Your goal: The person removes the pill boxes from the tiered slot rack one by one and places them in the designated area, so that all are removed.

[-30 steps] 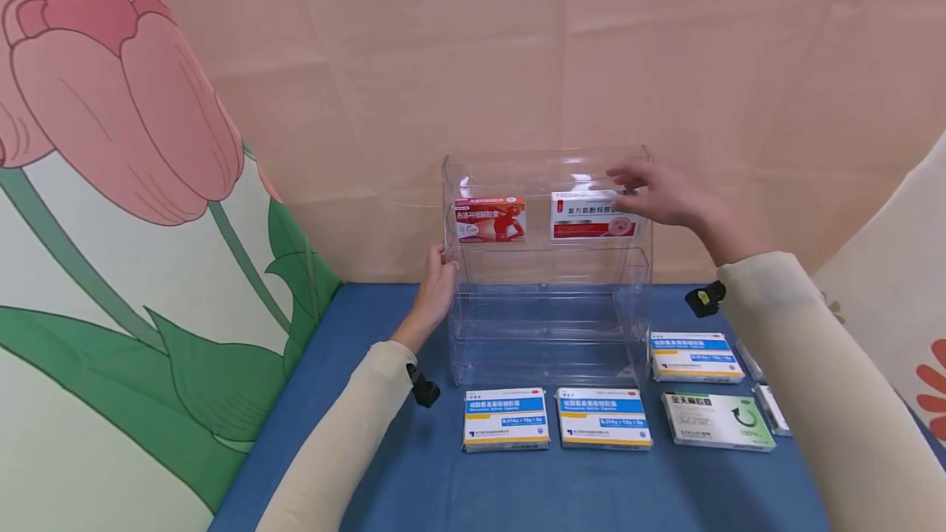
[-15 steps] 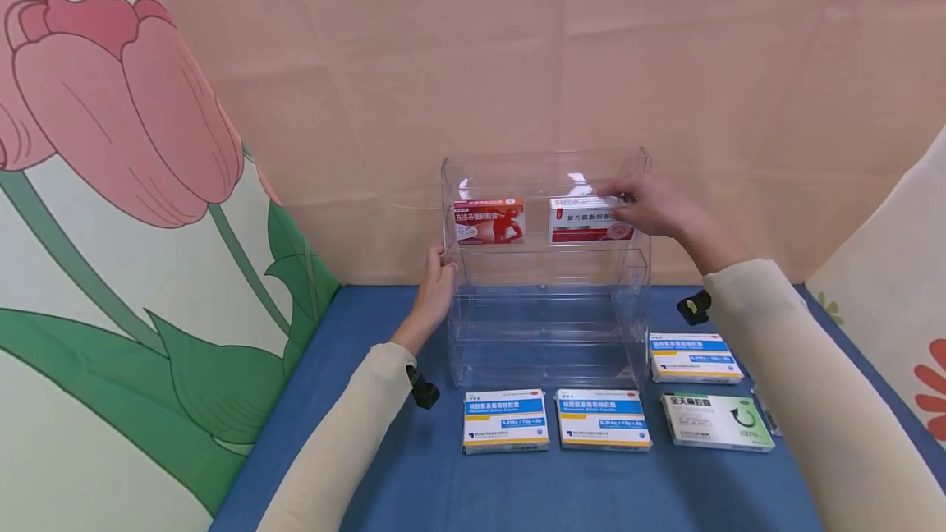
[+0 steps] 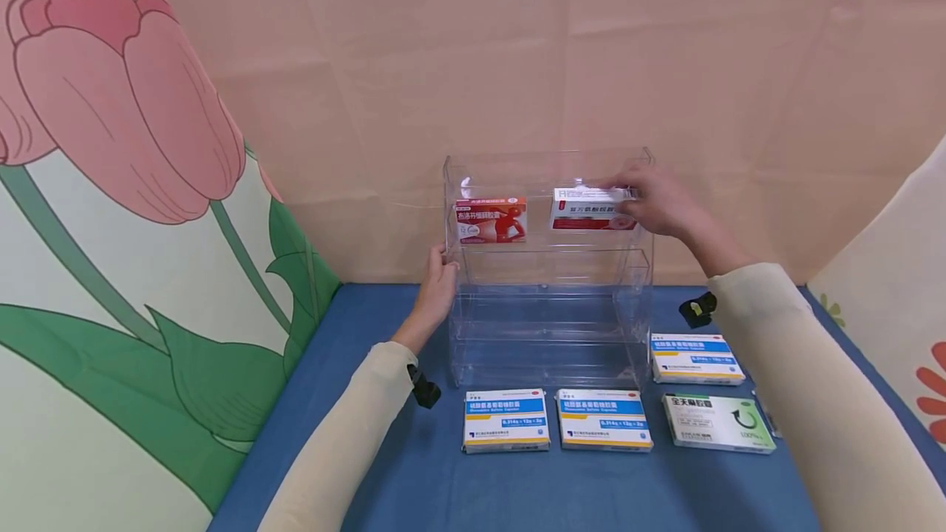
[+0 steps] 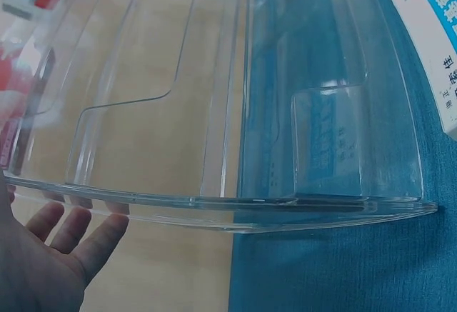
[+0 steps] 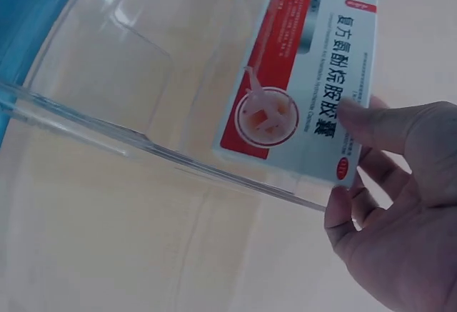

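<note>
Holding, right hand: the right hand has its thumb and fingers pinched on the right end of a red-and-white medicine box, which sits on the top tier of a clear acrylic rack, right of centre.
Right wrist view: the thumb lies on the box's printed face and the other fingers curl behind it; the rack's transparent edge crosses in front of the box's lower part.
Left hand: the left hand rests against the rack's left side wall, fingers nearly straight and relaxed, gripping nothing.
Left wrist view: only the palm and three or four fingers show at the lower left corner; the rest is cut off by the frame edge, and whether the fingertips press the acrylic is hard to tell through the clear wall.
Neighbour on the tier: an orange-red box stands on the same top tier, left of the held box, apart from it.
Rack: its lower tiers are hard to make out, since the walls are see-through and blend into the blue table.
On the table: two blue-banded boxes lie in front of the rack, a third to its right, and a green-and-white box beside them.
Cut off: another box at the far right is mostly hidden behind the right sleeve.
</note>
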The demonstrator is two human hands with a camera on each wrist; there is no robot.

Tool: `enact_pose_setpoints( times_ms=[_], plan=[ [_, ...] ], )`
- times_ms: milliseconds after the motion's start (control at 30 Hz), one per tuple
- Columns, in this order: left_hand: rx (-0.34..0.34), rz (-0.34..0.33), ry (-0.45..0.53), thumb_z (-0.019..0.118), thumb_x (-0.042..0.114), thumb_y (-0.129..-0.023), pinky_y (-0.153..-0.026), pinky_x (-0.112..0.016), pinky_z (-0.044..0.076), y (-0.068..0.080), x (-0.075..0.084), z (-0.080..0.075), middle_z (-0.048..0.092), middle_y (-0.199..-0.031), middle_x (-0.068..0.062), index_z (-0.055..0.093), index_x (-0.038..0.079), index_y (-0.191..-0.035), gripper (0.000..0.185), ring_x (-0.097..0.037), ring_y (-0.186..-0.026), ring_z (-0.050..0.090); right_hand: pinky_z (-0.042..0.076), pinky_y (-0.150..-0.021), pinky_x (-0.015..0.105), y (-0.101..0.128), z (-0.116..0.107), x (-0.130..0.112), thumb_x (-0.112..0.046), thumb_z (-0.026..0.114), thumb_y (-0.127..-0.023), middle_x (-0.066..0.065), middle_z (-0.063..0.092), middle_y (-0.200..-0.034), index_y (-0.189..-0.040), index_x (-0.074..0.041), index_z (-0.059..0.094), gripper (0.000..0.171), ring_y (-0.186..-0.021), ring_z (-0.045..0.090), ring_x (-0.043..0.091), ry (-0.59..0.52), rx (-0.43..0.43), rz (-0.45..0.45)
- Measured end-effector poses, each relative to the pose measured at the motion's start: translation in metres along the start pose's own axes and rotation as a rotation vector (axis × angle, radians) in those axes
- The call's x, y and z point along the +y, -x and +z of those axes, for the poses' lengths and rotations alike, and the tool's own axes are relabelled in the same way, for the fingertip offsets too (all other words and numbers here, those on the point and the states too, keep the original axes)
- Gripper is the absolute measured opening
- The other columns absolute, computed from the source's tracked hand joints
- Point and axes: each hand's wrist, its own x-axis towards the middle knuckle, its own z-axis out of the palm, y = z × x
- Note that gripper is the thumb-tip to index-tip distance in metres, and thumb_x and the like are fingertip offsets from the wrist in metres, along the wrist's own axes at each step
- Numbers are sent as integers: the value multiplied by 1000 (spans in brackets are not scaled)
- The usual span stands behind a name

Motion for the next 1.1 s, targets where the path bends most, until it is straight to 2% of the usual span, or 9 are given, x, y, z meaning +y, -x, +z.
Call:
enact_pose_setpoints(
  times_ms=[100,267,467,633,733,867,967,1100],
  plan=[
    [-7,2,9,35,21,-100,-95,-51,38,0,0,0,45,-135,-21,34,5,-142,45,-35,-114,48,49,-92,60,4,-7,-2,-1,65,-92,22,56,-127,-134,-4,64,41,-116,48,41,-3,38,-30],
    [-9,-8,4,35,24,-100,-99,-53,38,-1,1,0,44,-139,-20,34,7,-143,46,-35,-119,48,49,-90,58,11,-21,-9,-2,65,-93,21,56,-126,-134,-2,63,41,-114,49,40,-45,73,-59],
    [-12,-14,14,35,23,-100,-100,-53,38,0,3,-2,44,-137,-21,33,7,-142,45,-35,-118,47,47,-93,60,20,-33,-11,-3,64,-95,21,55,-131,-136,-4,62,41,-119,47,40,-96,68,-99],
    [-6,-4,26,35,21,-100,-100,-53,38,-1,-1,-2,46,-135,-21,33,6,-143,45,-35,-119,48,44,-95,59,28,-41,-8,-6,63,-97,19,53,-137,-139,-8,60,43,-124,45,39,-133,68,-83],
    [-6,-3,30,35,21,-100,-100,-54,38,-1,-3,-2,46,-135,-21,33,6,-143,46,-35,-119,48,45,-93,52,34,-45,-5,-9,63,-98,18,52,-137,-141,-11,60,44,-123,45,39,-151,65,-66],
    [-11,-6,23,35,22,-100,-99,-53,38,-1,-3,-2,45,-136,-20,33,7,-143,45,-35,-119,47,46,-86,35,42,-47,0,-12,64,-98,16,54,-134,-141,-13,60,43,-120,47,37,-167,42,-78],
    [-18,-8,23,35,22,-100,-98,-53,38,-1,-3,-3,44,-136,-19,33,8,-142,44,-34,-119,46,47,-86,36,49,-46,4,-13,64,-98,14,55,-132,-140,-12,61,43,-118,48,34,-165,8,-94],
    [-19,-11,27,34,23,-100,-98,-54,38,-4,-2,-5,43,-137,-19,32,8,-143,45,-34,-119,45,50,-84,30,56,-45,7,-12,66,-97,12,57,-131,-139,-12,62,42,-116,50,31,-155,-42,-105]
  ],
)
